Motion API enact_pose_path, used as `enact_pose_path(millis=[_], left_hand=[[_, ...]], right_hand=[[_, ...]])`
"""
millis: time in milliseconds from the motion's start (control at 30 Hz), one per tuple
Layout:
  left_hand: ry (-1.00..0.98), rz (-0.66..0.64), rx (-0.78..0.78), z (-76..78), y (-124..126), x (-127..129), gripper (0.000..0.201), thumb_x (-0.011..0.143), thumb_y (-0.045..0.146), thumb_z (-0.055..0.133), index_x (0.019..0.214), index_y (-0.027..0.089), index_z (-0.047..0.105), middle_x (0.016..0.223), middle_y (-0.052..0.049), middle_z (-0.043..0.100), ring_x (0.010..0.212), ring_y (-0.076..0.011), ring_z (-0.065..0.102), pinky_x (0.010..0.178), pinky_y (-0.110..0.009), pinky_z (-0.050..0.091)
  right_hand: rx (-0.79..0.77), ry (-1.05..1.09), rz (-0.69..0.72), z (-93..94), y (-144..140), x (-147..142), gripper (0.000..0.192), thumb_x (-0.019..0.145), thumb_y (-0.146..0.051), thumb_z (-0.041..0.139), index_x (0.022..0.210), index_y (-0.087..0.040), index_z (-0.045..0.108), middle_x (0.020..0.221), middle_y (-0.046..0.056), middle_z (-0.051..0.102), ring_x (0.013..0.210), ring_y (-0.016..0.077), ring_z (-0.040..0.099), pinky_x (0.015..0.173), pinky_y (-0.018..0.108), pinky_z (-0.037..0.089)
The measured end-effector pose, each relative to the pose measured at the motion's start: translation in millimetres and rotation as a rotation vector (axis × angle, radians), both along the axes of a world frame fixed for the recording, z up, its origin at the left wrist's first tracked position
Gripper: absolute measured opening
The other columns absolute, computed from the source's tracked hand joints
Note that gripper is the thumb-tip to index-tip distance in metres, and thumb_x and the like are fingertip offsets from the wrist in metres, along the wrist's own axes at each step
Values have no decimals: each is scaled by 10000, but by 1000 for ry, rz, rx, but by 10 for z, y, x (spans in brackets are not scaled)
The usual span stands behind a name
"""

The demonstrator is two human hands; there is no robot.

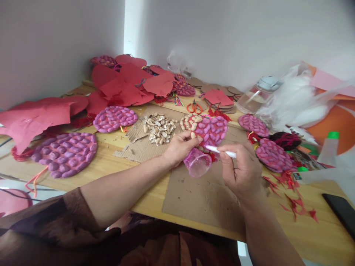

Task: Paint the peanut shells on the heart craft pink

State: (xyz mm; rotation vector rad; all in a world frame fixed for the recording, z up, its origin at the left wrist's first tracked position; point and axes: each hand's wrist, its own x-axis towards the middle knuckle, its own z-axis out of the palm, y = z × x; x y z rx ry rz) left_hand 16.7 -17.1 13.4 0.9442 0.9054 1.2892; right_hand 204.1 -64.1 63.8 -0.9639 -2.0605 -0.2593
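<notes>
My left hand [183, 147] is closed around a small clear plastic cup [199, 164], tinted pink inside and tilted with its mouth towards me. Its fingertips lie at the edge of a red disc covered with peanut shells [212, 130]. Shells on the disc's right side are purple-pink, while those on its left are plain tan. Between the fingers of my right hand [242, 170] is a white paintbrush [226, 152], its pink-stained tip pointing left, just above the cup and near the disc's lower edge. The left fingers partly hide the cup.
Loose peanut shells [159, 127] lie on cardboard [205, 195]. Finished-looking purple discs [66, 154] rest at both sides. Red paper cutouts [124, 85] pile up behind, near orange-handled scissors [194, 107]. A lidded jar [256, 94], plastic bag [299, 99] and black phone [340, 212] are on the right.
</notes>
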Motion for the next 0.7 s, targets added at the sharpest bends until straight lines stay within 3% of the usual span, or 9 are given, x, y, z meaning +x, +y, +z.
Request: enact_pose_path(millis=[700], left_hand=[[-127, -1, -85, 81, -1, -17, 308, 704, 343, 866, 671, 184, 605, 637, 33, 569, 554, -86, 484, 576, -255, 408]], right_hand=[[36, -5, 17, 34, -20, -18, 124, 993, -128, 622, 1041, -239, 651, 897, 15, 780, 797, 187, 685, 752, 342, 541]])
